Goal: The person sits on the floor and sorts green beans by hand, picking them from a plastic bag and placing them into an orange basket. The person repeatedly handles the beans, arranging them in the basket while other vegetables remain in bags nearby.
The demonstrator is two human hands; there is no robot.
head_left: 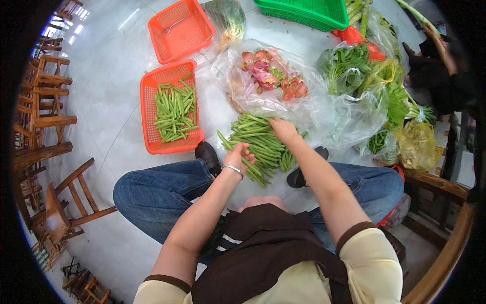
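A pile of long green beans [256,138] lies on the floor between my feet. My left hand [240,155], with a silver bangle at the wrist, is at the pile's left side and holds a few green beans [224,140] that stick out past its fingers. At the pile's upper right, my right hand [284,131] touches the beans with its fingertips; whether it grips any is hidden. Left of the pile stands an orange plastic basket [146,110] holding shorter bean pieces [174,110]. Beyond the pile, an open clear plastic bag [321,100] holds reddish and pink peelings or scraps [265,74].
Another orange basket [178,43] with a fork-like utensil and green baskets [303,13] stand farther off. Bagged leafy greens [345,64] and a yellowish bag [417,146] lie to the right, near another person [436,76] holding a long stalk. Wooden chairs [81,197] stand at left.
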